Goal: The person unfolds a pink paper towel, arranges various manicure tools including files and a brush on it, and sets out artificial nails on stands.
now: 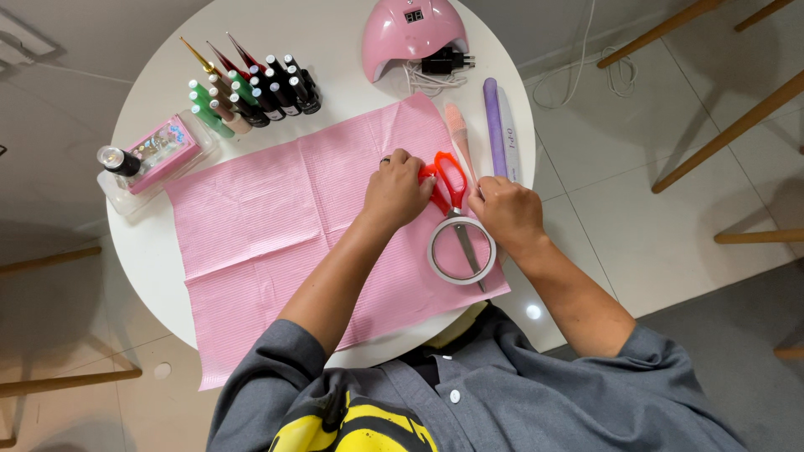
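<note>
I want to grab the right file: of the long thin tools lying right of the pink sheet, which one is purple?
The purple file, the middle one of three: the peach-pink tool lies left of it at the pink sheet's edge, the pale grey file right of it.

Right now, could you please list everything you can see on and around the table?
Table: one, white, round.
Mat: one, pink, creased, spread across the table, hanging over the near edge.
Scissors: one pair, red handles, on the mat.
Tape roll: one, white, around the scissor blades.
Polish bottles: about a dozen, green, brown, dark, far left.
Nail lamp: one, pink, far edge.
Nail files: two, purple and grey, right of the mat.
Tray: one, clear, left edge, holding a pink box.
Left hand: on the scissor handles.
Right hand: beside the scissors.
</note>
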